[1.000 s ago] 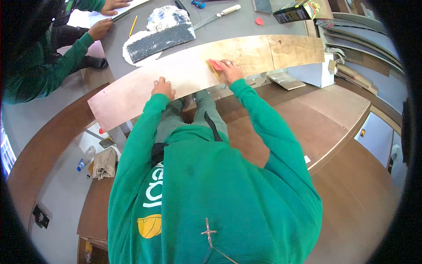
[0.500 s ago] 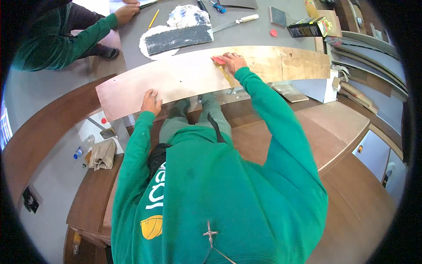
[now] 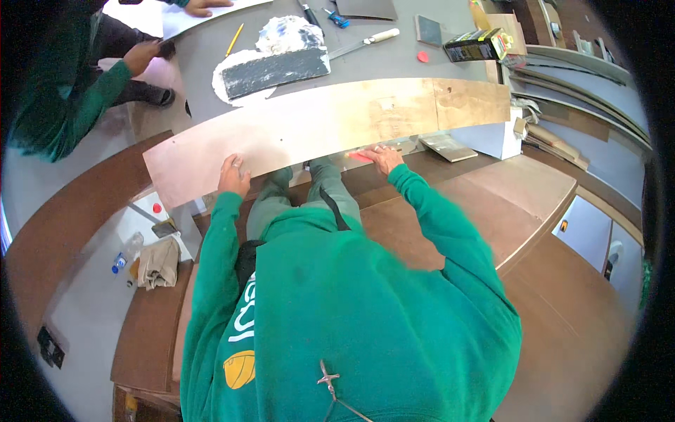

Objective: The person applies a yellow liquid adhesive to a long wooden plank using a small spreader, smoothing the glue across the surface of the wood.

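Note:
A long, thin wooden board lies across in front of me at the table's near side, pinkish on its left part and yellowish, stained on its right. My left hand grips the board's near edge toward its left end, fingers on top; the thumb is hidden. Just off the near edge, right of the middle, my right hand pinches a flat red spreader. A dark rectangular block smeared with white rests on a white-coated patch beyond the board.
On the grey table are a pencil, a long blade with a pale handle, a blue tool, a grey square block and a black-yellow can. At far left, a co-worker's hand holds something dark.
My right hand has drawn the red spreader toward me, from the board's surface to beyond its near edge. The co-worker's hands have moved apart. The view has shifted slightly.

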`<state>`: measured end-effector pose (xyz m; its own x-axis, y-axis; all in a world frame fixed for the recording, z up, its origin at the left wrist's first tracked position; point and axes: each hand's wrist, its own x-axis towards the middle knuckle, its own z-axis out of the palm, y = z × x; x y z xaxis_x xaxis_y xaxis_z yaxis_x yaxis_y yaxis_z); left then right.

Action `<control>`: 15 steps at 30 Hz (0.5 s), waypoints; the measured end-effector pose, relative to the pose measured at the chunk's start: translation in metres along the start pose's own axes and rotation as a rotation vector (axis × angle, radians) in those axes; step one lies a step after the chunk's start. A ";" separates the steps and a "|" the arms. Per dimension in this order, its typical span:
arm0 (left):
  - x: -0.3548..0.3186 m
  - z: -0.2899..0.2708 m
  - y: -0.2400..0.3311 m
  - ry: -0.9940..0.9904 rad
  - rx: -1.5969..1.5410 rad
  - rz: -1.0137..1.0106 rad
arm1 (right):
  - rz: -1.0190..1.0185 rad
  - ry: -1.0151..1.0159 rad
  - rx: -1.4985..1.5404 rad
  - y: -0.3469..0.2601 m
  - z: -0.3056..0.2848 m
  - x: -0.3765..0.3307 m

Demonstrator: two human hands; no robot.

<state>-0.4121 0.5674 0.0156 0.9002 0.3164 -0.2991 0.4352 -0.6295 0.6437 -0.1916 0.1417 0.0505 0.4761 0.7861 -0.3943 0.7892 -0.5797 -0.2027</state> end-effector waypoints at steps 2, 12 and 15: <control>0.002 -0.003 -0.002 -0.011 0.013 0.018 | 0.209 0.029 0.040 0.001 -0.009 0.022; 0.003 -0.004 -0.013 -0.067 0.018 0.019 | 0.377 0.147 0.077 -0.059 -0.027 0.129; 0.003 0.002 -0.015 -0.060 -0.003 0.007 | 0.541 0.211 0.179 -0.051 -0.040 0.124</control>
<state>-0.4165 0.5767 0.0036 0.9028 0.2686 -0.3359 0.4285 -0.6298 0.6479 -0.1577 0.2769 0.0478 0.8725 0.3850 -0.3009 0.3454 -0.9215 -0.1776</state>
